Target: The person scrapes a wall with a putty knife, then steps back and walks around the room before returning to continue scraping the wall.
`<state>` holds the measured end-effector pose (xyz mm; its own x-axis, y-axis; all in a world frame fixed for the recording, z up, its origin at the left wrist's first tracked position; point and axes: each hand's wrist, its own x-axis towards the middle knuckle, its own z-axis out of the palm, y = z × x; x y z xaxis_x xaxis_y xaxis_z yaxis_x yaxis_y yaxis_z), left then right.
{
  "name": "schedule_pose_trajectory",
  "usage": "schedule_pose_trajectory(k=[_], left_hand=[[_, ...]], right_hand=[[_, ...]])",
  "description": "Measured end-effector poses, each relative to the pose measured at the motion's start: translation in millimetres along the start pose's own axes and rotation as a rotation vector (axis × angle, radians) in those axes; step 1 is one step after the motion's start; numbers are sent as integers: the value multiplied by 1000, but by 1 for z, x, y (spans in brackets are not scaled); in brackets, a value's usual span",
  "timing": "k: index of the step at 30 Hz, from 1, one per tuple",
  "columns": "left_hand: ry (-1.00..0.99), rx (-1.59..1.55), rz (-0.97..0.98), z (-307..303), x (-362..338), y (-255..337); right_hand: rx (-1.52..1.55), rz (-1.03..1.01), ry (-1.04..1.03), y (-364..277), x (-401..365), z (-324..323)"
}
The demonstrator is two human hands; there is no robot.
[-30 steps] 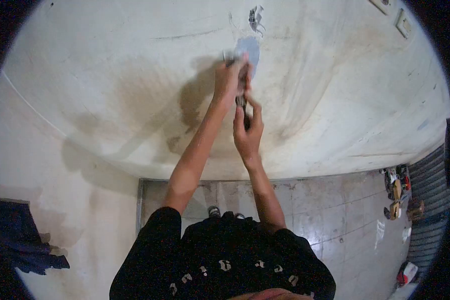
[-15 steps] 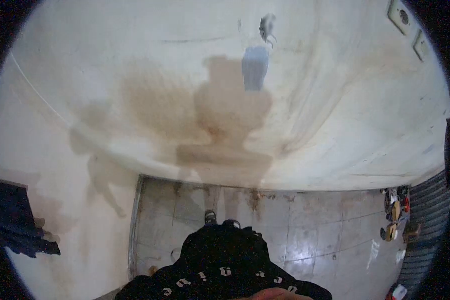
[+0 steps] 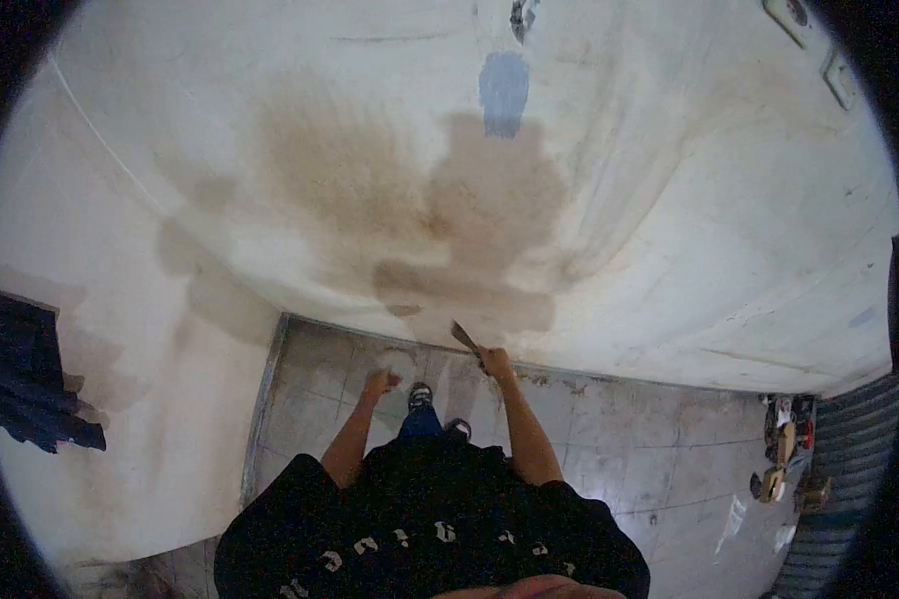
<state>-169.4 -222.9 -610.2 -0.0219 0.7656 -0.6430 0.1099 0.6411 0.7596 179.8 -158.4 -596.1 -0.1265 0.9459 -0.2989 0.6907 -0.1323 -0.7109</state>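
Note:
My right hand (image 3: 493, 362) is wrapped round a knife-like tool (image 3: 463, 335) with a flat, grey blade. Its tip points up and left, and the blade overlaps the lower edge of the stained wall (image 3: 649, 309) in view. Off to its left, my left hand (image 3: 380, 382) hangs low in front of my body, above the tiled floor. Its fingers look blurred, so I cannot tell how they are held. My shadow (image 3: 479, 230) falls on the wall, over brown stains.
A grey-blue patch (image 3: 504, 95) and a dark damaged spot mark the upper wall. Sockets (image 3: 839, 80) are at upper right. Dark cloth (image 3: 30, 369) hangs on the left wall. Various items (image 3: 784, 449) lie by the ribbed shutter (image 3: 849, 479) at right. My shoes (image 3: 421, 395) stand near the wall.
Both forearms have come into view and reach forward, the right hand with the knife-like tool. The wall patch now sits higher in view, and my shadow has shifted right.

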Motion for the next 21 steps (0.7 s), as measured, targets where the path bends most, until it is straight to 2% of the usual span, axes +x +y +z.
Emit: schedule_pose_trajectory(k=[1,2,4,5,6,8,9,11,14,18,21], left_hand=[[-24,-72,-16,23,15,29],[-56,-113,11,43,26,57],[-35,-435,62,83,-46,169],[-85,-521,143,99,-41,184],[-133,-606,219,106,-35,192],[-286,-605,280,98,-69,224],[-372,-604,316,96,-83,241],[-355,-617,369,91,-85,254],[-320,-643,409,91,-103,296],[-400,-663,533,100,-130,360],[-443,-642,596,100,-144,413]], right_hand=[[140,27,-4,-48,10,-19],[275,139,-1,-85,9,-29],[433,-11,62,-142,-15,-45],[516,-84,89,-166,-29,-53],[655,-56,53,-183,-44,-59],[933,26,-27,-204,-78,-62],[972,26,-57,-210,-87,-68],[1050,26,-101,-219,-100,-83],[973,-17,-75,-245,-107,-110],[943,-113,5,-271,-98,-137],[924,-282,274,-321,-110,-167]])
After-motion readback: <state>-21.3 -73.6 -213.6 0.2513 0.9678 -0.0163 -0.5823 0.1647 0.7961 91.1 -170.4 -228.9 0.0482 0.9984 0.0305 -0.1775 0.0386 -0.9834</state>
